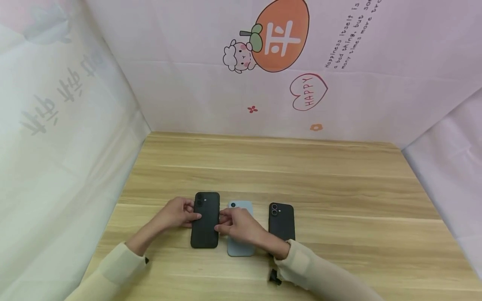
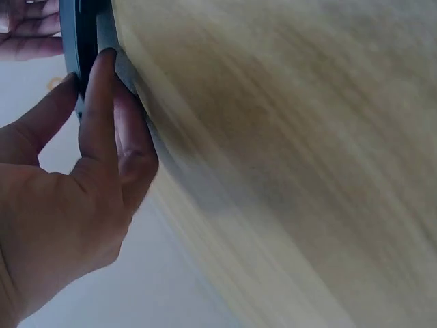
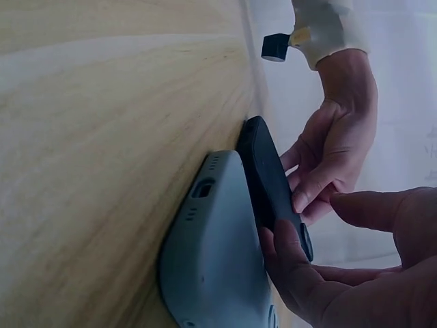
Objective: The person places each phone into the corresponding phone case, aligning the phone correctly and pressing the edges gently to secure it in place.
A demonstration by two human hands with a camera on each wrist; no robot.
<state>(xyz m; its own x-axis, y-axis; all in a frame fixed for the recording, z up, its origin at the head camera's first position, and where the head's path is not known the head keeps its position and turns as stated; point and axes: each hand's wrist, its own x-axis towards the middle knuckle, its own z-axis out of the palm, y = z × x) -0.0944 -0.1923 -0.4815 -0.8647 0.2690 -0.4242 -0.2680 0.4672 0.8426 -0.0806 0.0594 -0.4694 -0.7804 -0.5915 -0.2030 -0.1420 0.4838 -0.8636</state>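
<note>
A black smartphone (image 1: 205, 228) lies back up at the left, its camera lenses at the far end. My left hand (image 1: 178, 214) pinches its left edge, the thumb over the back, as the left wrist view also shows. From the other side, my right hand (image 1: 241, 225) holds the right edge with thumb and fingers. Below that hand, partly covered, is a light blue smartphone (image 1: 241, 250), whose charging port end faces the right wrist view. Further right lies a second black smartphone (image 1: 282, 221), its near end hidden by the right forearm. Whether the held phone touches the table cannot be told.
The wooden table (image 1: 301, 167) is bounded by white printed cloth (image 1: 196, 92) at the back and sides. A small black object (image 1: 275, 276) shows beside the right cuff. In the right wrist view a black block (image 3: 275, 48) is at the left sleeve.
</note>
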